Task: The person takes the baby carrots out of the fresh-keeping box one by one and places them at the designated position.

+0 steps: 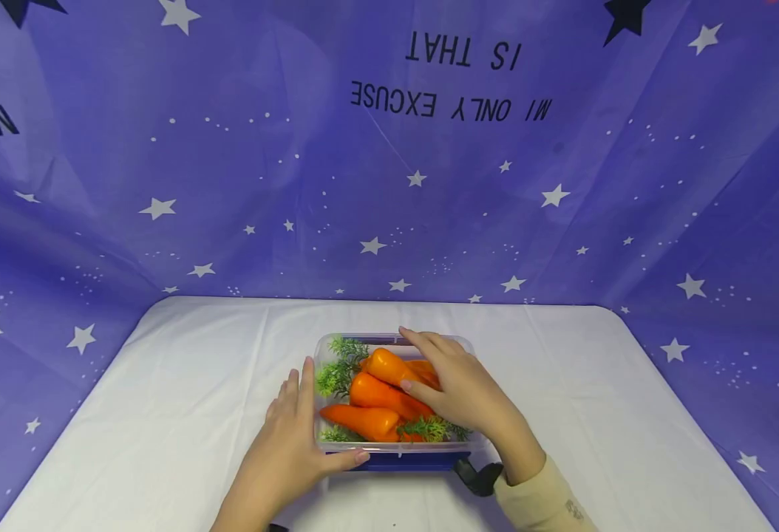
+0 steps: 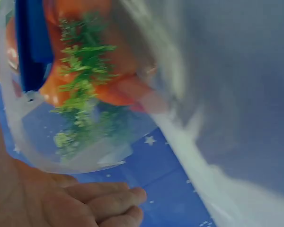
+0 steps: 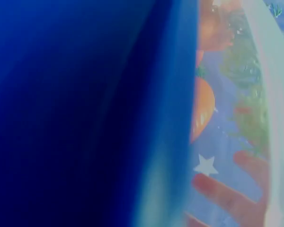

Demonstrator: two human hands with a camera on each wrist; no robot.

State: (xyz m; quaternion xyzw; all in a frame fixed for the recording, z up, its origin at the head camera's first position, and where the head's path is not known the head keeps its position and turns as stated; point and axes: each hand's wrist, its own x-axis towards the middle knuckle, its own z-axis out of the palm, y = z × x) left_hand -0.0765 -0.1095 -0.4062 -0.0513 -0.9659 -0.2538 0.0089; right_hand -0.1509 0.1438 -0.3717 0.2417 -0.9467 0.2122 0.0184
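A clear plastic box (image 1: pixel 325 446) with a blue latch (image 1: pixel 406 462) along its front holds several orange carrots (image 1: pixel 386 395) and green leafy sprigs (image 1: pixel 336 378). My left hand (image 1: pixel 290 436) lies along the box's left side, fingers straight, its thumb stretched toward the front edge. Over the right half of the box is my right hand (image 1: pixel 463 384), fingers extended toward the back rim and thumb above the carrots. Whether a clear lid lies between that hand and the carrots, I cannot tell. A blurred blue surface (image 3: pixel 85 113) fills much of the right wrist view.
The box stands on a white-covered table (image 1: pixel 196 414). A purple star-patterned cloth (image 1: pixel 336 185) hangs behind and along both sides. A black strap (image 1: pixel 479 476) is at the right wrist, near the box's front right corner.
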